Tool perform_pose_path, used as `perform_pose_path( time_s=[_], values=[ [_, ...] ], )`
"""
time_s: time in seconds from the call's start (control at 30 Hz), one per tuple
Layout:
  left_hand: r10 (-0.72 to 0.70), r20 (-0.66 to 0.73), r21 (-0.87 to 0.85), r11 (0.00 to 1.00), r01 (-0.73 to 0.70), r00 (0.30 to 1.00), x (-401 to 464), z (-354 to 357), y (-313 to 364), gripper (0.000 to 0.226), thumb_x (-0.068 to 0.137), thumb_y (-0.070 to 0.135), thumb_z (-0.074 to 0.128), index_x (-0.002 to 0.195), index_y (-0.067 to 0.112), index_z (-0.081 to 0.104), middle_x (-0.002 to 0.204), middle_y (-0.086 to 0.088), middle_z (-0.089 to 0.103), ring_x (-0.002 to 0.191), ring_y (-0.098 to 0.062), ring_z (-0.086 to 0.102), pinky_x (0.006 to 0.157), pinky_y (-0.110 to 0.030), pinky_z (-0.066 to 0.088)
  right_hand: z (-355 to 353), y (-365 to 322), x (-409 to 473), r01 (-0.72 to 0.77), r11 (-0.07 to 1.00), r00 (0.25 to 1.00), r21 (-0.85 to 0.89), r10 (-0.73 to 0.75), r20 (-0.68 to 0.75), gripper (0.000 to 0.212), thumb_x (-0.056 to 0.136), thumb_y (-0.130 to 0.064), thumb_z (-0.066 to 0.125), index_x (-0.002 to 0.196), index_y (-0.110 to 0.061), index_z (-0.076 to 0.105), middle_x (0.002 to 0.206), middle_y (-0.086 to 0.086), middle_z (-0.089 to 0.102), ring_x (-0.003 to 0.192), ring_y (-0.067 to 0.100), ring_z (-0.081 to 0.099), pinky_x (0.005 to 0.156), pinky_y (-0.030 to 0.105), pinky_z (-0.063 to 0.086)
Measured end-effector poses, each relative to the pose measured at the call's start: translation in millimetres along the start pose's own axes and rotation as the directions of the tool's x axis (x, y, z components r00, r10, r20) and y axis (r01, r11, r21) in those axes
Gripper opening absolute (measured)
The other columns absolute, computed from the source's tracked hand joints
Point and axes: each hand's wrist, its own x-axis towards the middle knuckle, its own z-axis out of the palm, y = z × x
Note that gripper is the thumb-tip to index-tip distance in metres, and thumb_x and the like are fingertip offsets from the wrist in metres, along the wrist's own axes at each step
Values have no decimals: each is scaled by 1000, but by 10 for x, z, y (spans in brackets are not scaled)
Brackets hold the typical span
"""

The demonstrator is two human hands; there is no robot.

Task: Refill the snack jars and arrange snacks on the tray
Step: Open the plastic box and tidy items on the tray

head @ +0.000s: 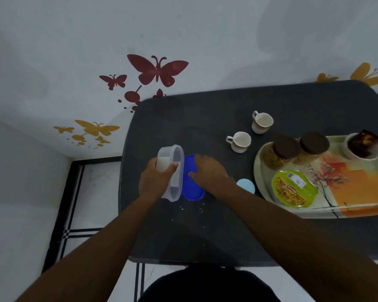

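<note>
a: what is the left hand (155, 182) holding?
b: a clear, oval plastic container (172, 171), tipped on its side with its open mouth facing right. the fingers (171, 167) are curled round its near wall, thumb side toward the rim. it sits near the left edge of the dark grey counter (205, 225).

a: and the right hand (210, 173)?
b: it rests on a blue oval plastic lid (192, 192) lying flat on the counter just beside the container, touching it or nearly so. the fingers lie fairly straight and spread over the lid; they press on it rather than curl round it.

a: where are the snacks?
b: on a cream rectangular tray with an orange tree print (358, 192), at the right edge of the counter. at its far left corner stand two clear snack jars with dark brown round lids (288, 147), side by side and touching, both filled with yellowish snacks. near the tray's near left corner lies a round green snack packet (292, 189), flat. at the far right of the tray a white bowl (362, 149) holds a dark wrapper.

a: anything else on the counter?
b: a small, pale blue round lid (246, 185) between the right wrist and the tray. two white cups with patterned bases (240, 141), upright, toward the far edge, well apart from the hands. a few crumbs (190, 209) lie near the blue lid.
</note>
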Motion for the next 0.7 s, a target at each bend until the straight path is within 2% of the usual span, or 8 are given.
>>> perform_pose_path(
  time_s=[0.1,0.27,0.37,0.47,0.57,0.7],
  values=[
    [-47,-25,-37,998,46,999,71,-77,-136,70,86,63,70,137,21,50,115,7,55,101,-17,56,77,-32,47,227,-139,132,-71,997,996,-29,73,55,61,95,-44,62,143,-14,40,135,16,54,120,31,54,97,45,51],
    [-94,14,-72,993,95,995,223,-133,-317,69,88,57,72,140,20,47,121,6,53,105,-16,56,82,-30,49,496,-245,222,-258,962,956,-87,267,122,106,85,-68,64,158,-12,12,153,26,31,136,42,40,104,51,45],
    [-115,46,-89,989,119,992,302,-119,-376,68,88,58,71,139,21,47,120,8,53,104,-14,56,79,-26,47,589,-278,264,-341,928,927,-149,358,114,118,77,-80,61,158,-14,7,152,26,27,135,43,37,102,54,47],
    [-114,81,-107,987,122,990,345,-98,-424,66,86,60,71,137,24,48,120,8,56,103,-15,59,77,-23,48,638,-331,325,-365,911,922,-191,382,57,121,73,-75,70,158,-17,6,149,24,29,132,40,39,98,53,48],
    [-134,110,-135,980,149,985,391,-97,-470,68,85,61,73,136,23,49,119,7,57,103,-16,61,66,-20,45,659,-384,415,-397,908,913,-132,406,42,120,72,-63,78,158,-22,6,146,21,32,130,38,39,95,52,48],
    [-164,139,-155,971,185,977,431,-111,-512,65,86,60,73,135,24,49,119,6,57,103,-16,60,61,-17,41,621,-366,497,-427,902,899,-65,431,76,126,65,-65,81,158,-26,5,145,20,30,131,39,38,96,53,47]
  ],
)
